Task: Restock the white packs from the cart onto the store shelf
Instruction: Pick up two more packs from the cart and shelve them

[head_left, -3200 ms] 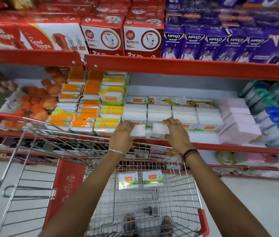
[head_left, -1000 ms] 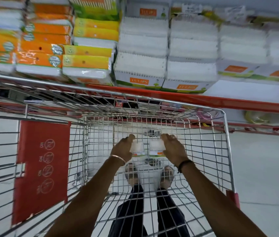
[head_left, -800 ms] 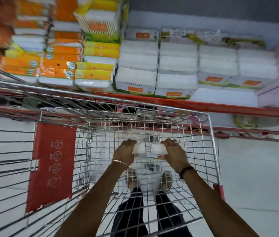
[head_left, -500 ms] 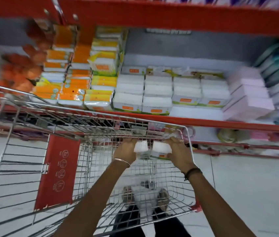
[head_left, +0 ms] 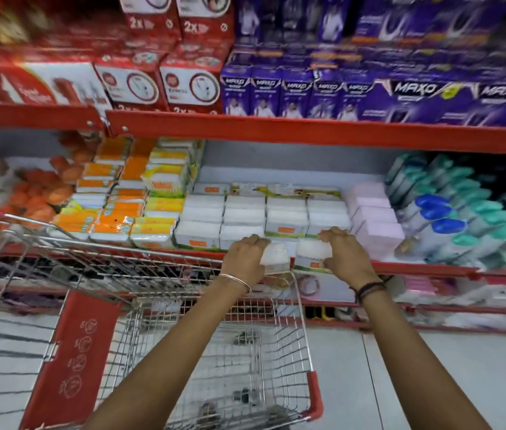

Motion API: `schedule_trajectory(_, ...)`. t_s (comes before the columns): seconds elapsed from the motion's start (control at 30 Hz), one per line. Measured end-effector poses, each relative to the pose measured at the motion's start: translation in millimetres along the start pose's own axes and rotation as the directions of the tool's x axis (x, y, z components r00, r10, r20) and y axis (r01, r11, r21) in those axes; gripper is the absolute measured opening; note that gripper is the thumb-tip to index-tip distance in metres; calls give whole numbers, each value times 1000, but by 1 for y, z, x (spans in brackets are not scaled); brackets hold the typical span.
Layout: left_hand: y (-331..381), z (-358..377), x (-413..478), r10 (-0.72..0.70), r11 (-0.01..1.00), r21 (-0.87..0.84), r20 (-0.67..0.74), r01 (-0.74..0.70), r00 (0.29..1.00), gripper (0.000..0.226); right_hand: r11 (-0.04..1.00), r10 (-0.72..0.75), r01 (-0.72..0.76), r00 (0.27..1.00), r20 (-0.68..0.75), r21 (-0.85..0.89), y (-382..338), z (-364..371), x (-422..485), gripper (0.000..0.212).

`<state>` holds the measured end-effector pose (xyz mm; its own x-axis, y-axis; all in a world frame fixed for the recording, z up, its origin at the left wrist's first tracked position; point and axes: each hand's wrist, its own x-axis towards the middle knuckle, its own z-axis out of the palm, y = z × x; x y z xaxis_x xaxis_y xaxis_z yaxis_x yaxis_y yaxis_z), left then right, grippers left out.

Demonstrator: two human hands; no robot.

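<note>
At the near lip of the store shelf (head_left: 425, 268), both hands have a white pack each, carried side by side just above the red edge. Left hand (head_left: 245, 260) is clamped on the left white pack (head_left: 276, 259), fingers curled over its top and thumb beneath; right hand (head_left: 346, 259) is clamped the same way on the right white pack (head_left: 312, 254). Held level, with their printed ends facing near, the packs look ready to slide in like the stocked white packs (head_left: 245, 217) just beyond. A bare strip of shelf lies in front of the right-hand rows, left of the pink packs (head_left: 375, 218); I judge that is the target. Both arms reach far out over the cart (head_left: 313, 395), nearly straight, wrists bent slightly down and palms down, a bangle on the left wrist and dark bands on the right. No further packs show in the cart basket, so this may be the last pair.
</note>
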<state>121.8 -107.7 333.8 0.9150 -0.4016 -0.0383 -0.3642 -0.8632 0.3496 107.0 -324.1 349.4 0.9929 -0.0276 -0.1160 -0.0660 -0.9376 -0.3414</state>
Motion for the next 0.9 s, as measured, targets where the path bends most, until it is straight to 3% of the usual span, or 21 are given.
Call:
schedule_trajectory(0.3, 44, 21, 36, 90, 996, 26, -129, -87, 988, 63, 999, 23, -22, 997, -77, 24, 36, -9, 33, 56)
schedule_trajectory(0.47, 49, 45, 55, 46, 998, 54, -162, -38, 986, 69, 1000, 14, -13, 999, -47, 11, 50, 4, 53, 55)
schedule_trajectory(0.6, 46, 54, 70, -11, 997, 70, -126, 20, 992, 69, 996, 36, -36, 999, 7, -79, 56, 19, 64, 55)
schedule_trajectory(0.9, 34, 59, 91, 39, 998, 37, 72, -42, 997, 66, 987, 13, -23, 998, 64, 160, 70, 41, 71, 65)
